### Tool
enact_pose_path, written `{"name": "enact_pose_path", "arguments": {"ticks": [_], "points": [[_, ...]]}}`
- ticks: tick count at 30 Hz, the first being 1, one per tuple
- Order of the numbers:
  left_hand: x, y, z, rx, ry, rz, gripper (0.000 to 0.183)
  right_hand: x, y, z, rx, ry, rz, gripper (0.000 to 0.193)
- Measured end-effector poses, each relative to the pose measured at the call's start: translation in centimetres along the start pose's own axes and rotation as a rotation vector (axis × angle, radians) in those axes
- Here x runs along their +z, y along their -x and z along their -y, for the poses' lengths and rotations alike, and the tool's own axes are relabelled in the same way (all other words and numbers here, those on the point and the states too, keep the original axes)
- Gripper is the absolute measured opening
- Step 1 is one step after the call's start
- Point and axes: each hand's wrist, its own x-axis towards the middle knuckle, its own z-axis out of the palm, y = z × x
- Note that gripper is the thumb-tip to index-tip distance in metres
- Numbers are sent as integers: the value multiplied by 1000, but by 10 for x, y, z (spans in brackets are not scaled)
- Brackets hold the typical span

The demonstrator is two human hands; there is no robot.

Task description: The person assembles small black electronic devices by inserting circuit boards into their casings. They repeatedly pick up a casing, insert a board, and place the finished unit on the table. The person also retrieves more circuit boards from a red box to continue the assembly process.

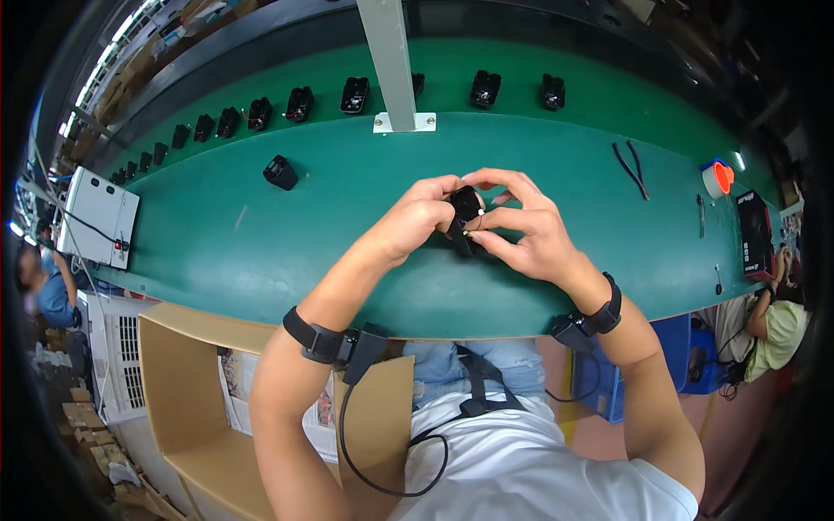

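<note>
Above the near part of the green bench, my left hand (417, 215) grips a small black plastic housing (466, 201), its fingers wrapped round the left side. The housing is tilted, and its lower part stands open like a flap. From the right, my right hand (532, 227) works against it, thumb and forefinger pinched together at a thin wire (477, 222) with small white ends. The other right-hand fingers curve over the top of the housing. How the wire joins the inside is too small to tell. Another black housing (280, 173) lies by itself to the left.
Beyond the bench (208, 234), several black housings (300, 103) form a row on a green strip. A metal post (391, 69) rises at the far edge. Pliers (632, 169), an orange-and-blue tape roll (718, 178) and a black box (755, 234) lie right; a cardboard box (182, 373) stands below left.
</note>
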Motion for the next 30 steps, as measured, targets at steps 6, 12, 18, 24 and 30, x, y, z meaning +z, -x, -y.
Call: {"name": "enact_pose_path", "arguments": {"ticks": [6, 12, 18, 24, 30], "points": [[13, 7, -1, -36, 263, -145, 46, -14, -6, 10, 52, -154, 92, 24], [23, 12, -7, -143, 214, -198, 44, -13, -1, -7, 126, -331, 158, 18], [35, 18, -18, -108, 21, -246, 75, -18, -1, -8, 462, -799, 234, 19], [33, 17, -23, -165, -213, -216, 74, -3, 14, -23, 638, -1310, 176, 19], [18, 13, -20, -140, -299, -133, 77, 1, 19, -28, 702, -1368, 104, 25]]}}
